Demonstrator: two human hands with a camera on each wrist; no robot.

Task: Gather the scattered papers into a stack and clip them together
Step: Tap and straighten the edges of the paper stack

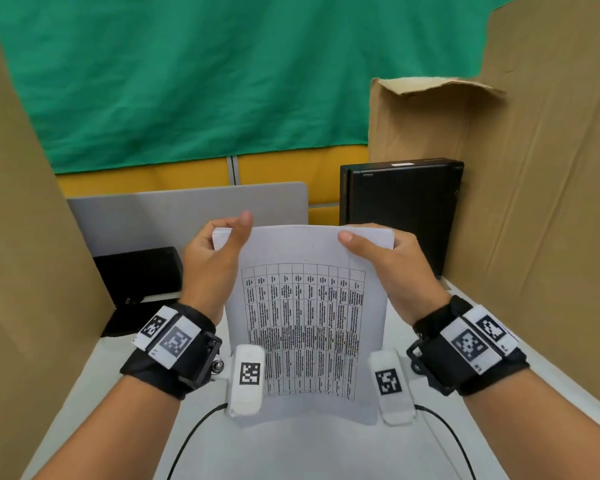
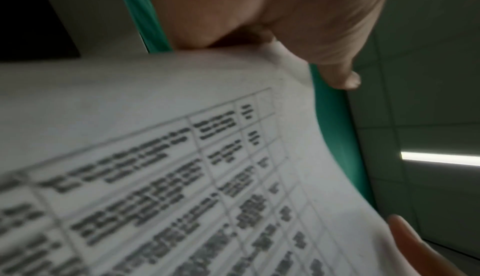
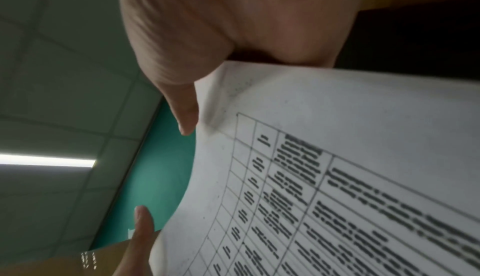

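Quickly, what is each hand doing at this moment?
Left hand: grips the top left corner of the papers.
Right hand: grips their top right corner.

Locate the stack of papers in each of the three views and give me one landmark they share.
Head: the stack of papers sits at centre, held upright at its top corners by the left hand and the right hand.
Left wrist: it fills the lower left, under the thumb.
Right wrist: it fills the lower right, under the thumb.
Shared landmark: the green cloth behind the papers.
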